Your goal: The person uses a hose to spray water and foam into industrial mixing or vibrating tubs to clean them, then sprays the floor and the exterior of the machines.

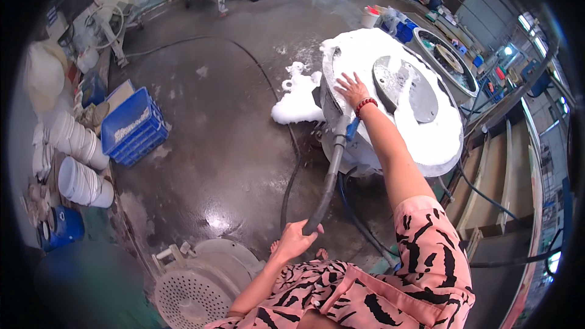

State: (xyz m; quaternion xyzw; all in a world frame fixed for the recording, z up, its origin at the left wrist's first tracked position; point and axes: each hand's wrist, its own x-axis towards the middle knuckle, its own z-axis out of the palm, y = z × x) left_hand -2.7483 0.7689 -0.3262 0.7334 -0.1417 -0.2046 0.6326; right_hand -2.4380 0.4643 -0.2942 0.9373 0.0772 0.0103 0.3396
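Foam (353,45) coats the round tub (365,153) at two o'clock; the right hand (353,89) lies spread at its nine-o'clock edge, grasping nothing, perhaps for balance; the left hand (295,240), at six o'clock, clasps the grey pipe (331,183), probably to steady it.

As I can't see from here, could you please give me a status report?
Left grip closed around grey hose. Right grip open, at left edge of tub. White foam over tub. Black hose across floor.
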